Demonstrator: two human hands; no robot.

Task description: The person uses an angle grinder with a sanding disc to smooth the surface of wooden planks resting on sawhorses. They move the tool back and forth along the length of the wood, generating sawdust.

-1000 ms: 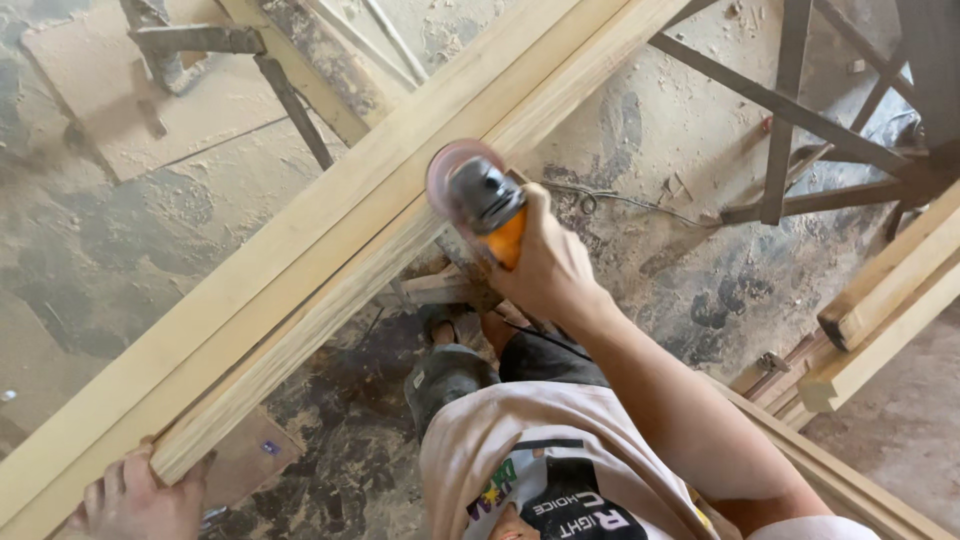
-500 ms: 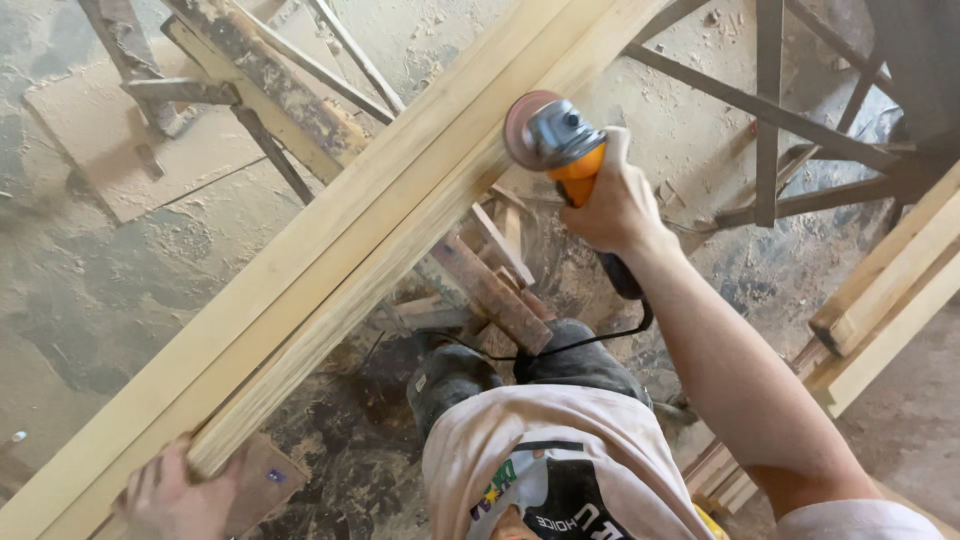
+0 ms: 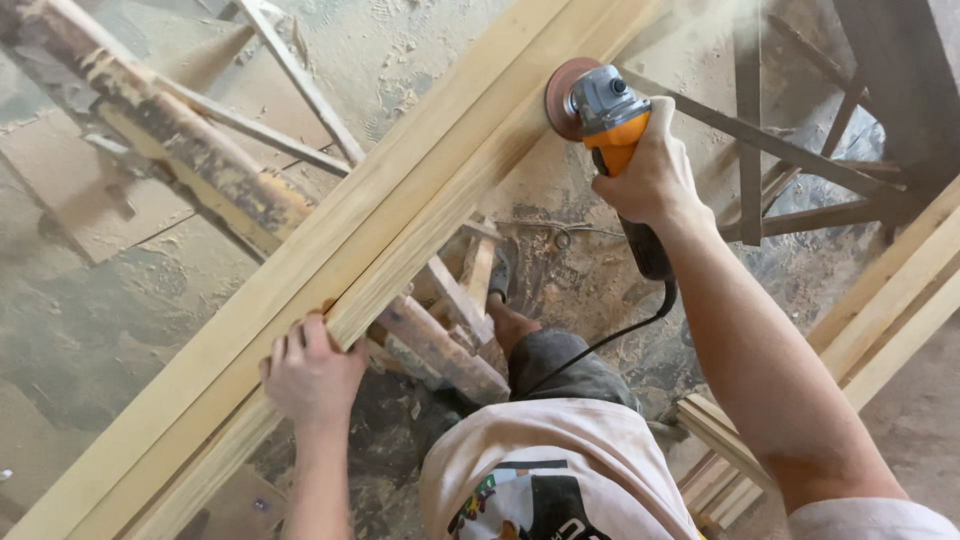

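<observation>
Surface: concrete floor (image 3: pixel 90 330), grey-brown, heavily dusted with sawdust, darker patches showing through. A flat board panel (image 3: pixel 70 200) lies on it at left.

Work support: a worn, paint-stained trestle beam (image 3: pixel 180 160) runs from upper left down toward the centre; thin metal struts (image 3: pixel 300 85) cross behind it.

Work piece: two long pale wooden planks (image 3: pixel 400 190) lie side by side on the diagonal, lower left to upper right, resting across the trestle.

Right hand (image 3: pixel 650 175): fingers wrapped fully around the orange body of an angle grinder (image 3: pixel 605 110). Its reddish sanding disc (image 3: pixel 562 95) sits against the edge of the nearer plank, upper centre. A faint haze of dust hangs above it. A black cord (image 3: pixel 620 335) trails from the tool's tail down toward the person's legs.

Left hand (image 3: pixel 310 375): fingers curled over the edge of the nearer plank, pressing on it, well apart from the grinder.

Room, right side: dark metal frame bars (image 3: pixel 760 140); more pale timber lengths (image 3: pixel 890 300) stacked along the right edge.
</observation>
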